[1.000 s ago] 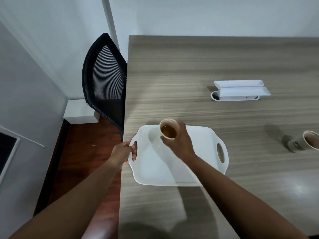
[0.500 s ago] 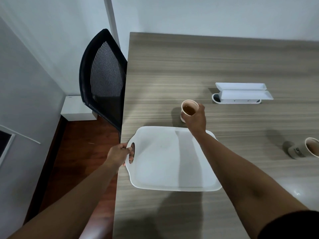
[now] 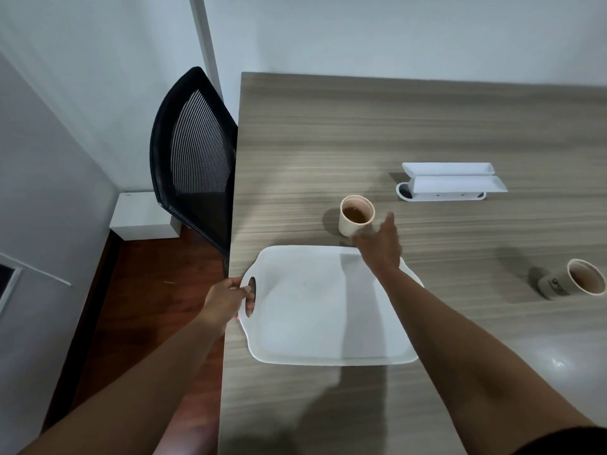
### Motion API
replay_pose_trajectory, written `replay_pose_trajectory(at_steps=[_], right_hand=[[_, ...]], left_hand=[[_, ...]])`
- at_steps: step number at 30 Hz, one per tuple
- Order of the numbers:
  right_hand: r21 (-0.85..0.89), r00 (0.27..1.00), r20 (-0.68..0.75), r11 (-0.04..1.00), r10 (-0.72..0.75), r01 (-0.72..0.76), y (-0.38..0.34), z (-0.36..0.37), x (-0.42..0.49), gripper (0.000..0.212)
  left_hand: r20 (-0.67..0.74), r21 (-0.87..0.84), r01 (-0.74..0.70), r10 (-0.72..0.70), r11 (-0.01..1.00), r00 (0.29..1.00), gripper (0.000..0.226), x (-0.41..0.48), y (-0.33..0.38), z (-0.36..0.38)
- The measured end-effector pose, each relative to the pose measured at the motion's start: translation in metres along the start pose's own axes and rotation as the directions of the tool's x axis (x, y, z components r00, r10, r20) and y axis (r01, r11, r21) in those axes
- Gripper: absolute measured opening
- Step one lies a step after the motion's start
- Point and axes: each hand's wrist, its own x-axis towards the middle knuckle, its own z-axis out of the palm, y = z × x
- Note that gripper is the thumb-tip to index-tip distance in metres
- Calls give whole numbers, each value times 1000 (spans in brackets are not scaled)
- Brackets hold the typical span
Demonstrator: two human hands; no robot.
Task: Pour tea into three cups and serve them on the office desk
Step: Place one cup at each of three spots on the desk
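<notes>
A beige paper cup of tea stands upright on the wooden desk, just beyond the white tray. My right hand hovers beside and just in front of that cup, fingers loose, holding nothing. My left hand grips the tray's left handle at the desk's left edge. The tray has nothing on it. A second paper cup with tea stands on the desk at the far right.
A white two-tier desk organiser sits behind the cups. A black mesh office chair is tucked against the desk's left side. A white box lies on the wooden floor by the wall.
My right hand carried the cup off the tray, set it on the desk beyond the tray and let go. My left hand kept its hold on the tray handle.
</notes>
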Motion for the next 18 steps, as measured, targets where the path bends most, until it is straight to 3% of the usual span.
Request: replay_pose_trajectory(at_steps=[2,6,12,18], right_hand=[[-209,993,-74,972,94,-107,20,-11,-9,69],[-269,931,-50,893,362,-362,64,-31,-33,46],[-54,942,-3,941,335,-334,94,-42,-79,39],[139,917,0,909,398,-394,76,-31,-141,35]], left_hand=[[4,-35,13,-12,999,1000,23,0,1,-1],[24,-66,40,-38,997,999,30,-3,0,-4],[-13,-87,64,-65,994,998,28,-20,-13,-26],[-134,-172,73,-96,982,986,27,-39,-31,-61]])
